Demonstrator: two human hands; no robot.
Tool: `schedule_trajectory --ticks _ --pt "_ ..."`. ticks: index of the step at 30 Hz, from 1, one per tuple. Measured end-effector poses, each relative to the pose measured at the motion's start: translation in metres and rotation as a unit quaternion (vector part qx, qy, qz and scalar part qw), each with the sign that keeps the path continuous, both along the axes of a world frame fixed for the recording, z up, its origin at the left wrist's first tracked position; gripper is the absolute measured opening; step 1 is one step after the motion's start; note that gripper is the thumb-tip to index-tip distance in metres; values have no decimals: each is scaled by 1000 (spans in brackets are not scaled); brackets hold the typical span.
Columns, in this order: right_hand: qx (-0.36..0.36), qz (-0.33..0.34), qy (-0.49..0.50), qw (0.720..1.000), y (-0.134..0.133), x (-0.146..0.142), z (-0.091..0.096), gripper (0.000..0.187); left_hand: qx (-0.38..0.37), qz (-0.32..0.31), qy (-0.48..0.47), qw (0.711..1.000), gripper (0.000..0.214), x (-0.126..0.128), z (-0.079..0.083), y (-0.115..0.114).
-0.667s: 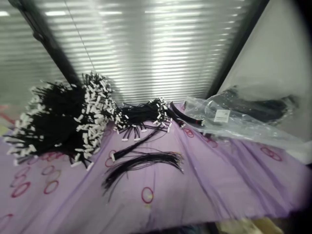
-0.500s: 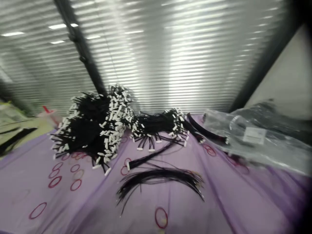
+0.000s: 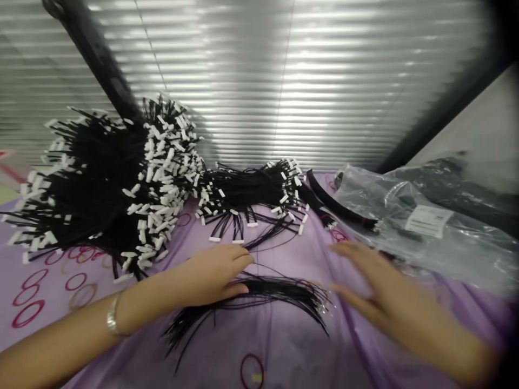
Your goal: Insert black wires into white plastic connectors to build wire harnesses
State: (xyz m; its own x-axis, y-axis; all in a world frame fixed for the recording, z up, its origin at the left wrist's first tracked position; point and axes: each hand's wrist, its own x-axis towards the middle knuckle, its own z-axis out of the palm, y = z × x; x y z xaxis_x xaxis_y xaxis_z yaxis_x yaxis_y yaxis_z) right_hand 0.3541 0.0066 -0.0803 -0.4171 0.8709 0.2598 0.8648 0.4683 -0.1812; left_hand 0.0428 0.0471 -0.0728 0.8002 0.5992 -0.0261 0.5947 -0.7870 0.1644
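A purple cloth point(image 3: 365, 335) printed with red rings covers the whole lower frame. At upper left sits a big heap of black wires with white plugs point(image 3: 101, 183), and a smaller heap point(image 3: 247, 192) lies at center. A clear plastic bag point(image 3: 425, 227) is at right. In the lower middle lies a loose bundle of thin black wires point(image 3: 275, 294). The left hand point(image 3: 211, 273) rests flat on it, fingers together and nearly straight. The right hand point(image 3: 377, 286) hovers blurred just beside the bundle's right end, fingers spread, gripping nothing.

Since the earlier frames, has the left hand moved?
Yes. The left hand, absent before, now rests on the loose wire bundle, just below the big connector pile.
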Motion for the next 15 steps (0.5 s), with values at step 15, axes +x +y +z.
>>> schedule_trajectory --ticks 15 --pt "-100 105 -3 989 5 -34 -59 40 7 240 -5 971 43 -63 -48 -45"
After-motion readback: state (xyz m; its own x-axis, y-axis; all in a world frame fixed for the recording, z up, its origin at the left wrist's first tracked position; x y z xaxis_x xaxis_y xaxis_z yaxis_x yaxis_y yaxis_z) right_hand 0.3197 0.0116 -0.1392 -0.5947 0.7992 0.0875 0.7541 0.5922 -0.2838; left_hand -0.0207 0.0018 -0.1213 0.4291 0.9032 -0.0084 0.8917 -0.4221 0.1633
